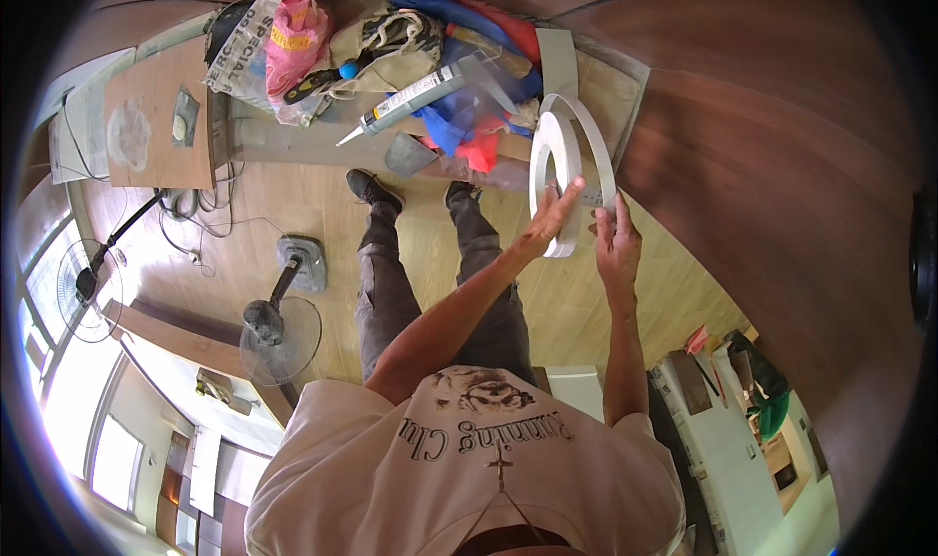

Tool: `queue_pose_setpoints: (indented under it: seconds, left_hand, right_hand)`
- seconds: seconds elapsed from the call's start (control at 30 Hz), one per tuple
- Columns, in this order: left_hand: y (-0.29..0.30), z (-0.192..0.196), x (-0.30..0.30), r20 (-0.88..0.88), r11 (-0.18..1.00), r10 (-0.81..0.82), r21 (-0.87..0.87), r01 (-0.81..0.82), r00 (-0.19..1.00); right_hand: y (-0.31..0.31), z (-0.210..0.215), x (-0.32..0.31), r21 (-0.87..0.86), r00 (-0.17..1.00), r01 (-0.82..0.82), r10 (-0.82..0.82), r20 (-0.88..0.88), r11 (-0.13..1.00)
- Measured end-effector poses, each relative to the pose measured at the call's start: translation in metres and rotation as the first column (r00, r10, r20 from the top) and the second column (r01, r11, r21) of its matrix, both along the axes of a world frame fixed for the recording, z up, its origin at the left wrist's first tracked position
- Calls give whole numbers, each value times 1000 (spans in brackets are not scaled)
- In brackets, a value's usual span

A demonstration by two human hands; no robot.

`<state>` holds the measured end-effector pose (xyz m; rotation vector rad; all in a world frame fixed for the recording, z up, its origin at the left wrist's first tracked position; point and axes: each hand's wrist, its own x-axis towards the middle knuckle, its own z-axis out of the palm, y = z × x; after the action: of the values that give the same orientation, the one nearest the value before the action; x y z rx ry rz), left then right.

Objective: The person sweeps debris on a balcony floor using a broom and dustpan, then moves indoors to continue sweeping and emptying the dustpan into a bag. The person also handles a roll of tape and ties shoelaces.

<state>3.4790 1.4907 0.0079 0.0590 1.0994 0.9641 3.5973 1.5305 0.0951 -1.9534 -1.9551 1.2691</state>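
A large flat roll of white edge banding [539, 177] stands up in front of me, with its open centre showing. My left hand [557, 219] is closed on the near side of the roll, its fingers lying along the ring. A loose length of the banding strip [597, 146] arches off the top of the roll and comes down on the right. My right hand [618, 238] pinches that strip near its lower end, fingers pointing up. The two hands are a short way apart.
A bench ahead holds a sealant cartridge [418, 97], blue cloth [445, 131], a canvas bag [376, 53] and a pink bag [293, 33]. Fans [280, 326] stand on the wooden floor at left, near cables [210, 214]. A brown panel wall [762, 165] rises on the right.
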Motion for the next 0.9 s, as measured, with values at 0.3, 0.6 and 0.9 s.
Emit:
queue_pose_setpoints:
  seconds: [0.3, 0.6, 0.9]
  left_hand:
    - [-4, -11, -11, 170, 997, 42, -77, -29, 985]
    - [-15, -10, -28, 85, 992, 124, -18, -122, 989]
    - [-48, 48, -110, 546, 943, 194, 126, -309, 815]
  right_hand:
    - [-63, 29, -5, -80, 1000, -8, 10, 18, 997]
    - [-117, 25, 9, -154, 981, 76, -102, -165, 985]
    - [-49, -121, 33, -357, 783, 422, -533, -319, 834]
